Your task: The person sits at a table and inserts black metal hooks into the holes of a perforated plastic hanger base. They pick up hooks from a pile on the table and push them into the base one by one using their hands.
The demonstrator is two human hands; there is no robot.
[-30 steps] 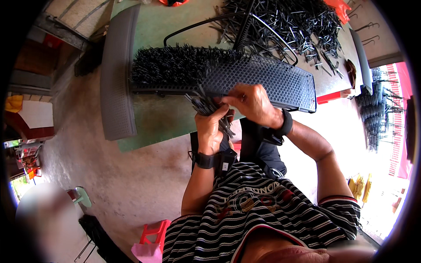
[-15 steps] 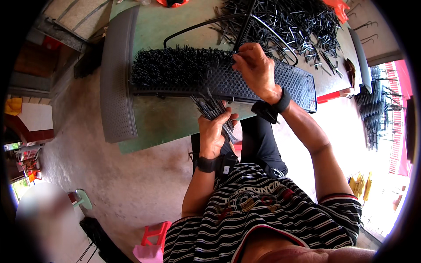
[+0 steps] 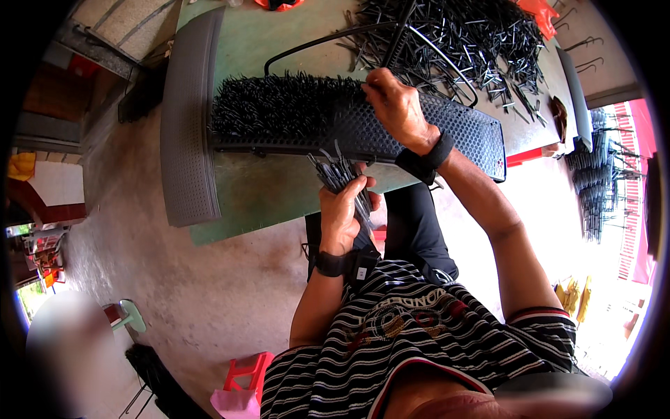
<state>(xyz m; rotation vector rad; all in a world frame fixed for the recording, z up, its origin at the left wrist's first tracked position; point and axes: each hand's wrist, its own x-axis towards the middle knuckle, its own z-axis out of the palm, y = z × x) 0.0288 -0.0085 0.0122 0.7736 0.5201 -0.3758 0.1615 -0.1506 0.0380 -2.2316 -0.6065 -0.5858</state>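
Observation:
A long black perforated panel [image 3: 457, 129] lies across the table in front of me. Its left part is thick with upright black tufts [image 3: 279, 105], while bare holes show on the right. My left hand [image 3: 340, 213] is closed around a bundle of thin black strips [image 3: 338, 173], held just off the panel's near edge. Over the border between tufts and bare holes, my right hand [image 3: 398, 108] is pinched at the panel's far side. Its fingertips are partly hidden, and I cannot make out what is between them.
A heap of loose black strips [image 3: 453, 49] covers the back right of the green table [image 3: 279, 199]. Behind the panel rises a black wire frame [image 3: 328, 33]. Grey perforated sheets [image 3: 188, 133] are stacked at the left. A red stool [image 3: 248, 373] stands on the floor.
My right hand has shifted slightly left and its fingers have curled in over the tufts' edge. The left hand with the bundle has barely moved.

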